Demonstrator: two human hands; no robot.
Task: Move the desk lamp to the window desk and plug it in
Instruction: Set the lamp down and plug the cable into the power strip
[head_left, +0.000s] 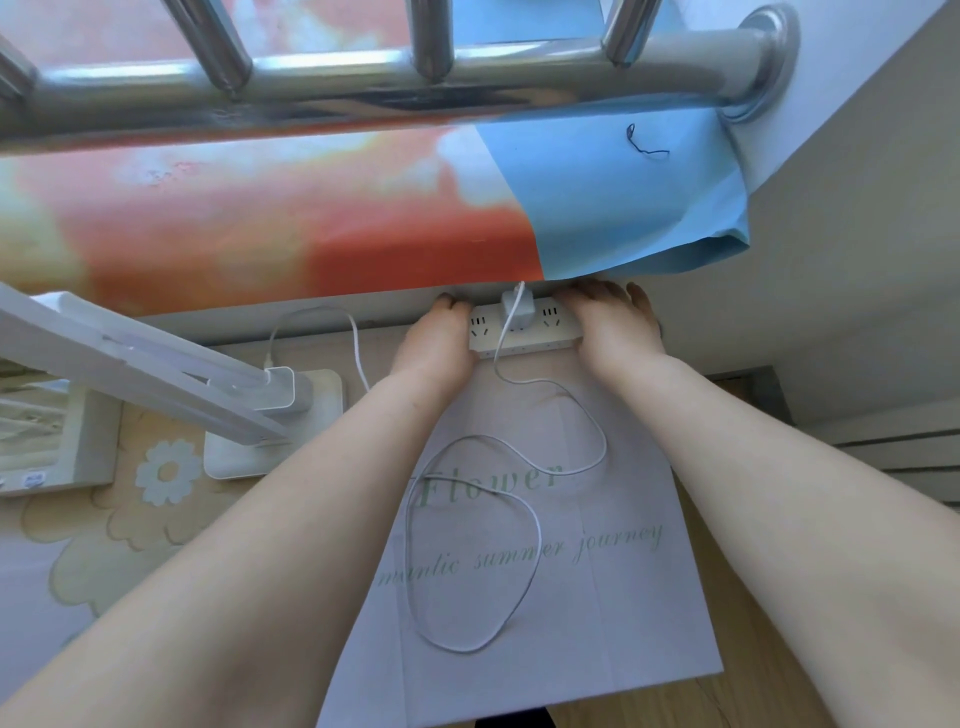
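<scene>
Here we see two bare hands bracketing a white power strip (524, 335) at the desk's far edge.
An orange and blue curtain (311, 223) overhangs the strip, and a metal rail (363, 78) crosses above. The left hand (434, 343) curls its fingers round the strip's left end. The right hand (610, 325) rests against the right end, fingers fairly straight and together. A white adapter (517, 309) sits plugged in, and its cable (535, 545) loops over the tablecloth (597, 623). The desk lamp (280, 389) stands left.
</scene>
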